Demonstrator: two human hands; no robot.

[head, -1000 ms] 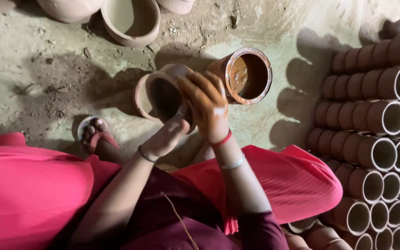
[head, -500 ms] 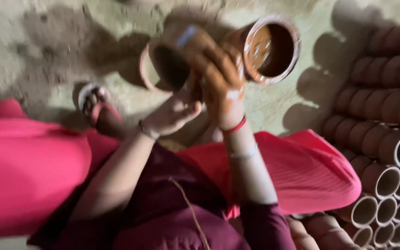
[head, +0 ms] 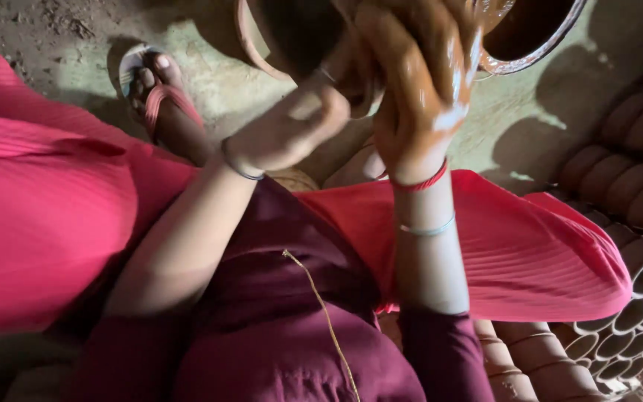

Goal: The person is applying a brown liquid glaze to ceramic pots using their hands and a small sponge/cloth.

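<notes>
1. Covering the lower half of the view, the pink pleated skirt (head: 530, 246) and maroon top (head: 284, 327) spread from 9 o'clock to 4 o'clock, over an earthen floor (head: 61, 30).
2. Stacked along the edge from 2 to 5 o'clock, rows of clay pots (head: 634, 298) lie on their sides, open mouths showing lower down.
3. At 12 o'clock, a clay pot (head: 284, 33) is held up off the floor, cut off by the top edge, its dark inside facing the camera.
4. At 1 o'clock, a round tin of brown slip (head: 537, 30) sits just beside the pot, partly out of frame.
5. Right hand (head: 418, 89), coated in wet orange-brown slip, is curled against the pot's wall; whether the fingers pinch anything cannot be told.
6. Left hand (head: 292, 126) is closed around the pot's lower rim, fingers hidden behind it.
7. At 10 o'clock, a foot in a pink sandal (head: 154, 93) rests on the floor.
</notes>
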